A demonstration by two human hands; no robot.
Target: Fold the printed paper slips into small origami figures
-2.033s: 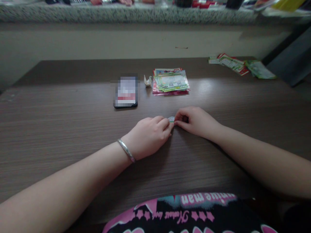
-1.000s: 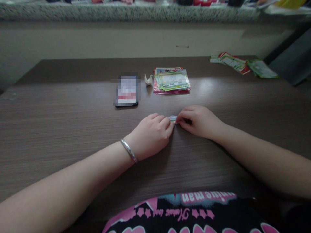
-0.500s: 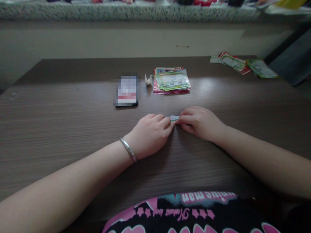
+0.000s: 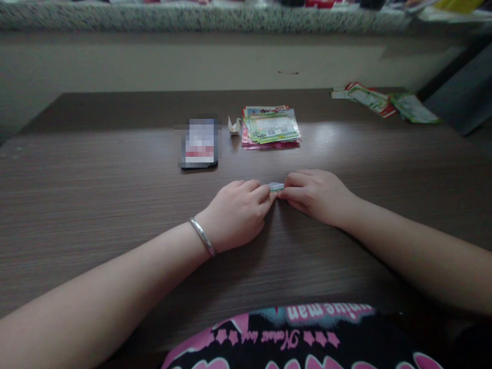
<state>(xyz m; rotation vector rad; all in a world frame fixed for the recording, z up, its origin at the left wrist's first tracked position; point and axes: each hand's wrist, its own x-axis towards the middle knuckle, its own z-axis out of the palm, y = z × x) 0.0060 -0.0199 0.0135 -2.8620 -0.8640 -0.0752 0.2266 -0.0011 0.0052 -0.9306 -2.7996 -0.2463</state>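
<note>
Left hand (image 4: 241,215) and right hand (image 4: 317,196) nearly fingertip to fingertip, fingers curled in snug, each pinching one end of little bit of paper (image 4: 275,186). Paper's down around middle of desk (image 4: 115,189), mostly covered by fingers, just pale lined strip with some green peeking out from where I'm standing. Silver bangle (image 4: 202,237) on left wrist. Past hands: phone-looking thing (image 4: 200,146), screen all blurry, then tiny folded paper bird (image 4: 234,126), messy stack of colorful sheets (image 4: 272,127) right beside it. More loose sheets (image 4: 369,99) over at far right corner.
</note>
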